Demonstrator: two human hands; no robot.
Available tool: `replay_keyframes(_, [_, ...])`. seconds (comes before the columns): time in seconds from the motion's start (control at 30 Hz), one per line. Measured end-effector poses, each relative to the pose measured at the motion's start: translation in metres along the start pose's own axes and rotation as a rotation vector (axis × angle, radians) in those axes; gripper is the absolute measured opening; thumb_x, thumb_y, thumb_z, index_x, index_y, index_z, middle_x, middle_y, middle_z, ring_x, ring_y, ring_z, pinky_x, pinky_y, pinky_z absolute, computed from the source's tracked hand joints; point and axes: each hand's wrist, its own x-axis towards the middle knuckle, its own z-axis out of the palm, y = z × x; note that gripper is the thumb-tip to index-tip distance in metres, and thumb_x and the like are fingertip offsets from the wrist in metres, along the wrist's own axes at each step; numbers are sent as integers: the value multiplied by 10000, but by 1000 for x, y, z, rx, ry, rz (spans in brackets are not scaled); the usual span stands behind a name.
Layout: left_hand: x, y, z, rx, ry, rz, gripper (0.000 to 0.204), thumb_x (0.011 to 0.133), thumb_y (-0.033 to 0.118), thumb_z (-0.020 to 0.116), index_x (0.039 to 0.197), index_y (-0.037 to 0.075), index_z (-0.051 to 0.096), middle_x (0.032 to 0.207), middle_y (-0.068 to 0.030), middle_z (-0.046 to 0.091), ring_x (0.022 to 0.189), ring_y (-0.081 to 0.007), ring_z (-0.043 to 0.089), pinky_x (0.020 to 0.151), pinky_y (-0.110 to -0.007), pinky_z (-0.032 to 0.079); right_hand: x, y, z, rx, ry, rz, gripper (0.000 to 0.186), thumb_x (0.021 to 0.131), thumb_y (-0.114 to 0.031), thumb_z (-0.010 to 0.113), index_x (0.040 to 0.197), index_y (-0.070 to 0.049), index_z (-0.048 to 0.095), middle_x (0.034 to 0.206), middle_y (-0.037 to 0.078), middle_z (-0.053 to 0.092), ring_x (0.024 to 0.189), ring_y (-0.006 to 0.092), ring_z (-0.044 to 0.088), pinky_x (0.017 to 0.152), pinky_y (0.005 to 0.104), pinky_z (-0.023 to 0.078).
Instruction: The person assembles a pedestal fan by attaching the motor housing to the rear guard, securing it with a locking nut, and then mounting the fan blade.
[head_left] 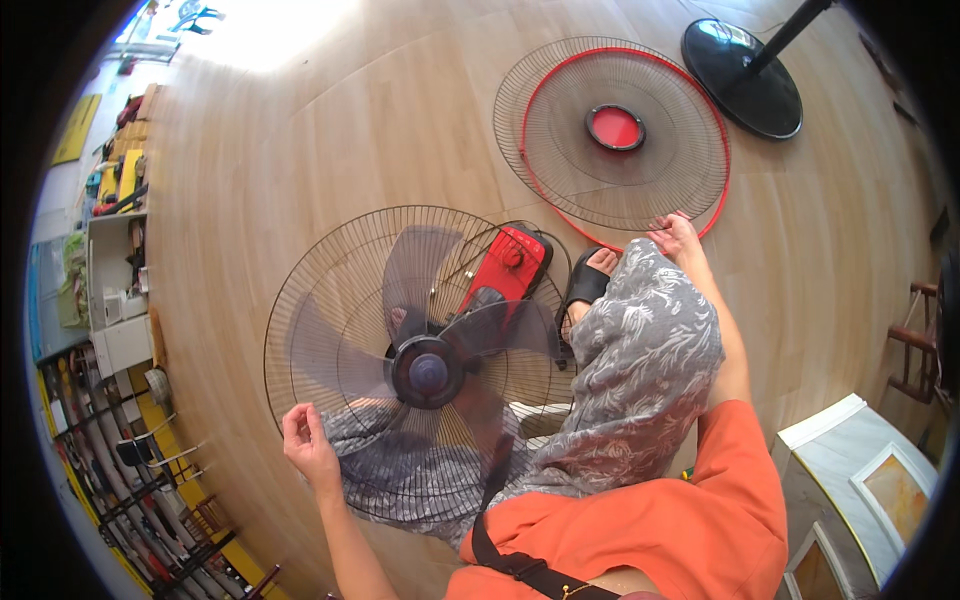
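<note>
A fan head lies tilted over my lap, its dark wire guard around translucent grey blades and a dark hub. My left hand is at the guard's left rim, its fingers closed on the wire edge. Beyond the fan, a loose wire front guard with a red centre badge rests on a red ring on the floor. At the near edge of that loose guard is my right hand, its fingers curled at the rim. A red control box shows partly behind the fan's wires.
A black round stand base with its pole stands at the far right. Crowded shelves line the left side. A white and grey cabinet is at the lower right, with a wooden stool beyond it. My sandalled foot is beside the control box.
</note>
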Motion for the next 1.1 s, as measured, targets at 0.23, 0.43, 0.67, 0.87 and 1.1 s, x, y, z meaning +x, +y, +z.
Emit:
replay_keyframes(0.23, [1, 2, 5, -151, -40, 73, 66, 854, 60, 555, 889, 5, 563, 831, -13, 550, 750, -88, 529, 687, -219, 444, -36, -51, 17, 30, -161, 10, 327, 757, -31, 368, 1051, 110, 398, 1047, 233, 519, 952, 374, 549, 861, 479, 472])
replay_keyframes(0.43, [9, 23, 24, -361, -221, 19, 125, 841, 100, 582, 929, 12, 571, 840, -28, 581, 768, -105, 551, 678, -224, 449, -80, -143, 46, -154, -227, 57, 283, 782, -49, 399, 945, 180, 369, 994, 312, 498, 901, 413, 558, 825, 464, 512])
replay_keyframes(0.67, [54, 76, 23, -758, -880, -130, 773, 806, 514, 555, 1326, 16, 274, 1235, -169, 439, 1060, -230, 516, 841, -312, 447, -265, -144, 115, -697, -424, -626, 453, 817, -1, 443, 1234, -55, 275, 1024, 176, 536, 862, 254, 607, 757, 346, 517])
replay_keyframes(0.87, [83, 153, 22, -1480, -904, -28, 1152, 670, 716, 525, 1386, 64, -100, 1431, -220, -1, 1273, -433, 198, 1031, -480, 233, -412, -75, 158, -1347, -366, -1534, 532, 778, 45, 462, 1274, -140, 410, 1140, 135, 569, 941, 183, 608, 733, 276, 500])
replay_keyframes(1.1, [58, 122, -10, -1824, -528, -213, 788, 828, 210, 530, 1398, 89, 0, 1442, -199, -1, 1262, -513, 138, 998, -617, 230, -448, 6, 161, -1580, -745, -1965, 685, 583, -193, 692, 1229, -118, 477, 1125, 118, 556, 971, 282, 577, 785, 355, 481])
